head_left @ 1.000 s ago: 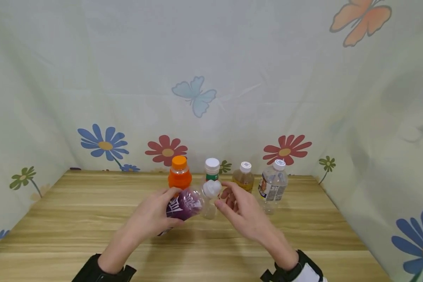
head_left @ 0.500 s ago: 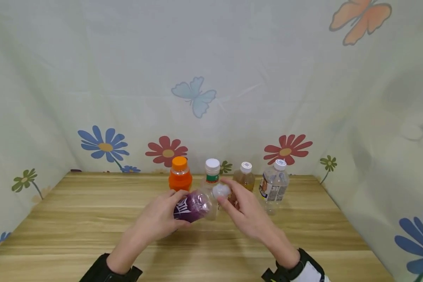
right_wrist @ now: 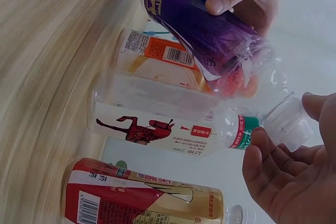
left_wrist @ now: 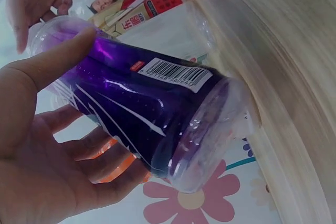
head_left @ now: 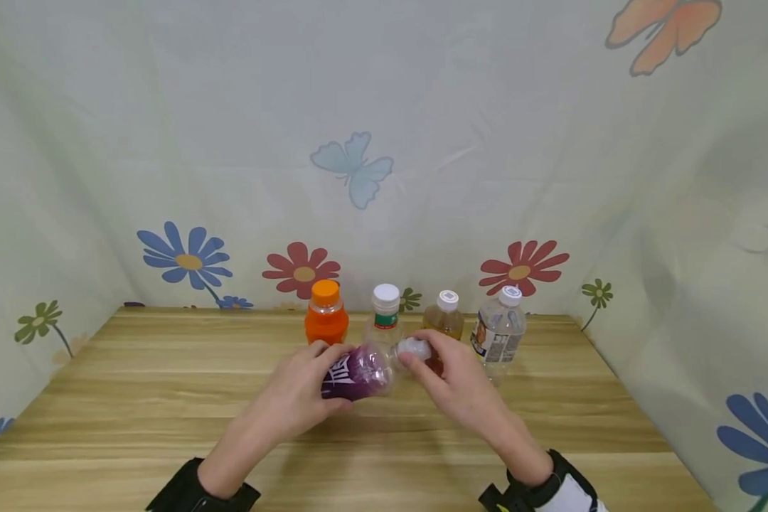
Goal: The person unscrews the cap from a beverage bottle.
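Note:
A clear plastic bottle point(head_left: 360, 374) with a purple label lies nearly level above the table, its neck pointing right. My left hand point(head_left: 297, 387) grips it round the label, thumb on one side and fingers on the other, as the left wrist view shows point(left_wrist: 63, 145). At the neck end is a translucent whitish cap point(head_left: 414, 348), which my right hand point(head_left: 461, 384) pinches between thumb and fingers. In the right wrist view the cap point(right_wrist: 291, 124) sits on the bottle's neck, with the thumb on one side and curled fingers on the other.
Behind the hands stand an orange-capped bottle point(head_left: 326, 320), a white-capped bottle point(head_left: 386, 302) with a green band, an amber bottle point(head_left: 446, 316) and a clear labelled bottle point(head_left: 500, 331). They stand on a wood-grain table point(head_left: 166, 370) before a flowered curtain point(head_left: 230, 142).
The purple-labelled bottle has moved right and tipped closer to level. My right thumb and fingers, beside the cap a second ago, have closed round it.

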Tool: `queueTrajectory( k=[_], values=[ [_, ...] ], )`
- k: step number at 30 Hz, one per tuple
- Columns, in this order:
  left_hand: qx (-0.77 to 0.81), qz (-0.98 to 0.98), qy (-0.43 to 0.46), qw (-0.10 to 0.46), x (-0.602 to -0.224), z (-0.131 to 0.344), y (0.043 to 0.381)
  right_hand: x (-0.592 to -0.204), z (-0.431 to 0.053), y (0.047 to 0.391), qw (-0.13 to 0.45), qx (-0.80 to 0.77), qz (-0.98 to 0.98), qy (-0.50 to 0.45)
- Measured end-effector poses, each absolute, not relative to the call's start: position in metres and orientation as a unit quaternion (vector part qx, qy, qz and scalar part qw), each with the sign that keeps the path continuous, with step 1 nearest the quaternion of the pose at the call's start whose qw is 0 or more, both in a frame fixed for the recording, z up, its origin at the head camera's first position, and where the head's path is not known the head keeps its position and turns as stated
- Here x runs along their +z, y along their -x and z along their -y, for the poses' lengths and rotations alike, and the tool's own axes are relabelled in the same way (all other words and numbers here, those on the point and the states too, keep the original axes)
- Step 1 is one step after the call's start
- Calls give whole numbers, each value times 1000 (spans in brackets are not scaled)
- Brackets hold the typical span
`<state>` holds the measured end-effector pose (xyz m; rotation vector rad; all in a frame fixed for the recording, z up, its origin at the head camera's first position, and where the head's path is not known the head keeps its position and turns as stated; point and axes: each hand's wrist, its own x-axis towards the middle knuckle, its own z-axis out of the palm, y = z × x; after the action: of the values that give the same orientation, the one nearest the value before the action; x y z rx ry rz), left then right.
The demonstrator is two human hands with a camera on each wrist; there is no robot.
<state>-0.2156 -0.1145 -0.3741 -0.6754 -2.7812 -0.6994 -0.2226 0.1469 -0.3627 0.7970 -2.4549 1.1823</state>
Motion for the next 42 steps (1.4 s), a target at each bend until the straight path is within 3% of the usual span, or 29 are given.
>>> queueTrajectory(
  k=[18, 42],
  values=[
    [-235, 934, 233, 132, -382, 109, 210, -362, -146, 216, 192, 421, 846, -264],
    [-212, 932, 246, 162, -387, 107, 210, -363, -149, 215, 149, 426, 869, -200]
  ],
)
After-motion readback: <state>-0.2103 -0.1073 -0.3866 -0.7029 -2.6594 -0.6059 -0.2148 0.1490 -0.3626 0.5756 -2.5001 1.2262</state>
